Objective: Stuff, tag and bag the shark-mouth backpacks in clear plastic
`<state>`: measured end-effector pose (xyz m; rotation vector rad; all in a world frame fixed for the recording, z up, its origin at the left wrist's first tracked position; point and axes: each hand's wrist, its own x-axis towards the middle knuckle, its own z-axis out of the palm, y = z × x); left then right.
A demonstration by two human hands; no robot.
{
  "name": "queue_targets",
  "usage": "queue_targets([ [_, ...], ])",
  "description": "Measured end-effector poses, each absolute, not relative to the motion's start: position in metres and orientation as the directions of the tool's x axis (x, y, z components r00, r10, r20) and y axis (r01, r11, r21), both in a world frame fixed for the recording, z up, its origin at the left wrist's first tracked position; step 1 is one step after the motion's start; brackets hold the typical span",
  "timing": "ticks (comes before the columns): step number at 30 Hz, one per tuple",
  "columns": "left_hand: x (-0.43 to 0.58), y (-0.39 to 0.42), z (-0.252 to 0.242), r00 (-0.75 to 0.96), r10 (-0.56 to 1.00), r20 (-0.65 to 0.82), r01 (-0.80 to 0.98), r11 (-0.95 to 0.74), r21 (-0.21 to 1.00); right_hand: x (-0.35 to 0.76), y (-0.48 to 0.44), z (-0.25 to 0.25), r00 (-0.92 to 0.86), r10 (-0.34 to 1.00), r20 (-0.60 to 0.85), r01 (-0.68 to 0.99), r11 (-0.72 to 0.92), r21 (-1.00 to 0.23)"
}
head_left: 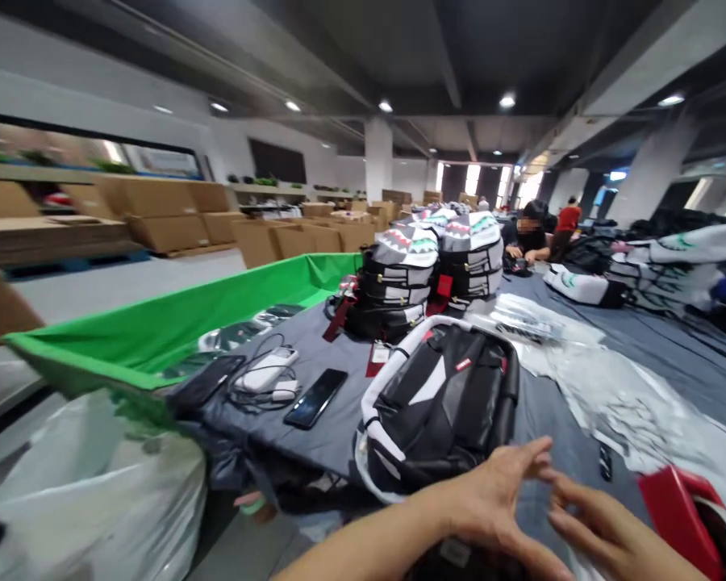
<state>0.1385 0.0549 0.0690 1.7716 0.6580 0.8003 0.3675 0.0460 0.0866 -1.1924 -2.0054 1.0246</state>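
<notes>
Low at the front edge, my left hand has its thumb and index finger spread wide, close to the right side of a black, grey and white backpack. That backpack lies flat on the table with its shoulder straps up. My right hand is beside it, its fingers bent together near the left fingertips. A faint clear sheen shows between the hands; whether it is plastic film I cannot make out. Below the left wrist is a dark item with a pale label, mostly hidden. A red tape dispenser stands to the right.
Stacked backpacks with red tags stand behind. A phone and a white charger with cables lie left. Clear plastic bags spread over the right. A green-lined bin borders the table. A co-worker sits further back.
</notes>
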Motion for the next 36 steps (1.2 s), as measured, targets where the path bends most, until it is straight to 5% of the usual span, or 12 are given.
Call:
queue_targets([
  [2, 0.154, 0.023, 0.057, 0.551, 0.825, 0.129, -0.09, -0.095, 0.991, 0.347, 0.047, 0.094, -0.589, 0.799, -0.12, 0.452, 0.204, -0.868],
  [6, 0.156, -0.011, 0.024, 0.224, 0.972, -0.076, -0.345, 0.152, 0.926, 0.337, 0.062, 0.099, -0.622, 0.738, -0.261, 0.377, -0.009, -0.926],
  [13, 0.145, -0.024, -0.002, -0.031, 0.985, -0.169, -0.549, 0.125, 0.826, 0.338, 0.052, 0.048, -0.502, 0.817, -0.284, 0.143, -0.245, -0.959],
  [16, 0.146, -0.025, -0.017, -0.053, 0.989, -0.135, -0.496, 0.092, 0.864, 0.32, 0.042, 0.031, -0.4, 0.881, -0.252, 0.1, -0.231, -0.968],
  [21, 0.148, -0.026, -0.018, -0.113, 0.993, -0.021, -0.233, -0.006, 0.972, 0.316, 0.032, 0.039, -0.117, 0.993, 0.034, 0.292, 0.067, -0.954],
  [25, 0.153, -0.023, 0.003, 0.114, 0.992, -0.052, -0.534, 0.106, 0.839, 0.333, 0.025, 0.054, -0.232, 0.955, 0.186, 0.493, 0.281, -0.824],
  [27, 0.155, -0.022, 0.009, 0.139, 0.988, -0.062, -0.597, 0.134, 0.791, 0.344, 0.023, 0.06, -0.308, 0.934, 0.18, 0.548, 0.329, -0.769],
  [32, 0.163, -0.032, 0.001, 0.054, 0.998, -0.014, -0.398, 0.035, 0.917, 0.358, 0.024, 0.06, -0.494, 0.869, 0.023, 0.56, 0.339, -0.756],
  [36, 0.155, -0.049, -0.016, 0.008, 0.984, 0.181, -0.154, -0.177, 0.972, 0.358, 0.022, 0.041, -0.555, 0.799, -0.232, 0.47, 0.071, -0.88],
])
